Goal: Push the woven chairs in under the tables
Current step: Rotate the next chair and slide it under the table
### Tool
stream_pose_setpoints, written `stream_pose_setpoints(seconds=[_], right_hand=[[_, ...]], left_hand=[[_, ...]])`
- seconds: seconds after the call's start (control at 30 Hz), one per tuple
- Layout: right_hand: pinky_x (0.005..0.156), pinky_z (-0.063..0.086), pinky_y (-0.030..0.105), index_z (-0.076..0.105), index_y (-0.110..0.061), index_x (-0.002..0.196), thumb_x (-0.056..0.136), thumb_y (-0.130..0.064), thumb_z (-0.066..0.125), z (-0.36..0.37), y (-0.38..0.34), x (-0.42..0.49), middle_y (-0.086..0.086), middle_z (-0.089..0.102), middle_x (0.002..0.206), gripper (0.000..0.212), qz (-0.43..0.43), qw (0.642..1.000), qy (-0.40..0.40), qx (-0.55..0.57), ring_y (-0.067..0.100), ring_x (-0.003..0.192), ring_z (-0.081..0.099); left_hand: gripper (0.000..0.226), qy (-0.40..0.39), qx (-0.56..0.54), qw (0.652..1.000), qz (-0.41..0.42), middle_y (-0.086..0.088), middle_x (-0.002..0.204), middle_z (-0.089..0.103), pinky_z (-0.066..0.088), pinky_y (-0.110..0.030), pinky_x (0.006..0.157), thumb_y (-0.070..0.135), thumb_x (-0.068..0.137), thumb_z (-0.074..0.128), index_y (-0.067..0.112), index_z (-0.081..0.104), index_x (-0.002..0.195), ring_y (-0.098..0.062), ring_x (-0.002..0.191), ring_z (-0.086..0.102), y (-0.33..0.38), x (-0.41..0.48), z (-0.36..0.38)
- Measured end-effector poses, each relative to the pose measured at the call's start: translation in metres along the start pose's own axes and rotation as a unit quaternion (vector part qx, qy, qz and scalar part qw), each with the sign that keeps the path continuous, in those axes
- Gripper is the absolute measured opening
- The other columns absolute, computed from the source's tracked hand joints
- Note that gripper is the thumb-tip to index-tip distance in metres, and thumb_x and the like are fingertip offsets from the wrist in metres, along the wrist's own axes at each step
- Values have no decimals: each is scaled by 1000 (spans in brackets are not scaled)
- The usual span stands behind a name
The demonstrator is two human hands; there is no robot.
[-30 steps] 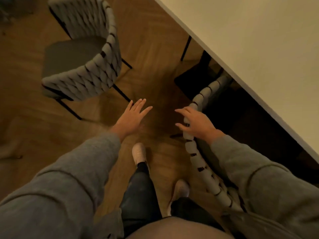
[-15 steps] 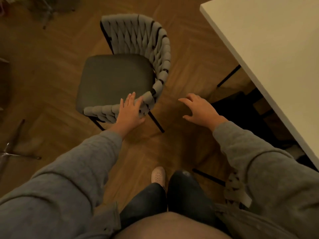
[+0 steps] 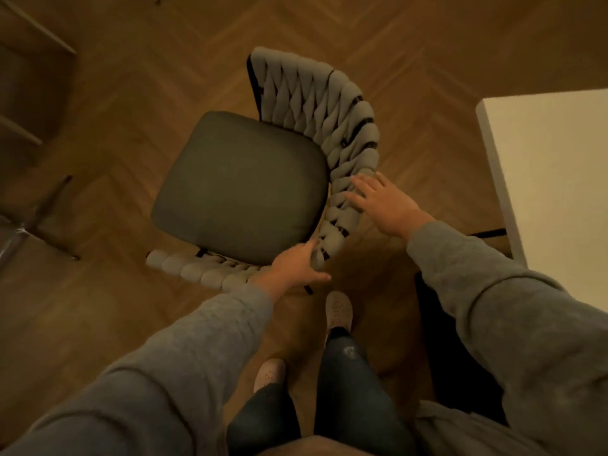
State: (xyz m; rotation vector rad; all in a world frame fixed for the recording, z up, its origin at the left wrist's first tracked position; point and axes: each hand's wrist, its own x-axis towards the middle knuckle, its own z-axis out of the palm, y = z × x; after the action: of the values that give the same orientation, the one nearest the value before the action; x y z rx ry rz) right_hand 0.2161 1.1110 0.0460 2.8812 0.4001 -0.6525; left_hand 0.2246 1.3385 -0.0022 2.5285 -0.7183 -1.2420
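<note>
On chair [image 3: 243, 185] back: left hand [image 3: 292, 266] clamped on rim, right hand [image 3: 383, 202] flat, splayed on weave; likely for turning it toward table [image 3: 543, 166].

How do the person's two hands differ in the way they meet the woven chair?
The left hand curls round the rim of the woven chair; the right hand lies on the weave with fingers straight and spread. The left hand sits at the near bend of the backrest; the right hand is farther along the curve, nearer the white table. Both wear grey sleeves and touch the same backrest.
</note>
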Motion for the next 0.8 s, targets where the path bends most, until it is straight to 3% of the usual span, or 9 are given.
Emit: stream_pose_setpoints(seconds=[0.13, 0.3, 0.53, 0.7, 0.8], right_hand=[[120, 6, 54, 25, -20, 151, 95, -4, 48, 5, 44, 43, 13, 15, 160, 62, -80, 991, -16, -105, 30, 149, 5], [118, 3, 56, 30, -20, 148, 93, -7, 55, 3, 83, 87, 9, 31, 154, 61, -145, 972, 5, -185, 29, 147, 14], [119, 14, 51, 57, -21, 125, 95, -11, 49, 14, 87, 103, 6, 58, 126, 33, -148, 974, 26, -168, 29, 124, 47], [115, 23, 49, 60, -24, 119, 93, -17, 52, 22, 56, 74, 6, 59, 122, 28, -158, 976, 25, -146, 28, 120, 48], [116, 20, 50, 59, -26, 119, 91, -21, 56, 27, 21, 44, 5, 56, 121, 29, -161, 981, -9, -109, 28, 120, 47]], left_hand=[[87, 46, -1, 998, -45, -10, 134, 52, 48, -42, 92, 45, 80, 72, 17, 25, 147, -31, 117, 56, 25, 24, 8], [75, 97, 21, 992, -77, -7, 129, 57, 46, -41, 93, 33, 86, 66, 28, 23, 147, -29, 113, 57, 29, 34, 17], [61, 116, 18, 990, -83, -9, 120, 63, 49, -41, 86, 23, 89, 61, 25, 33, 143, -31, 106, 60, 27, 35, 22], [66, 84, 42, 993, -71, -8, 123, 60, 50, -42, 88, 25, 87, 61, 28, 29, 146, -30, 109, 58, 0, 5, 43], [67, 64, 81, 994, -42, -6, 127, 59, 47, -40, 90, 31, 88, 60, 28, 28, 147, -28, 109, 58, -26, -27, 59]])
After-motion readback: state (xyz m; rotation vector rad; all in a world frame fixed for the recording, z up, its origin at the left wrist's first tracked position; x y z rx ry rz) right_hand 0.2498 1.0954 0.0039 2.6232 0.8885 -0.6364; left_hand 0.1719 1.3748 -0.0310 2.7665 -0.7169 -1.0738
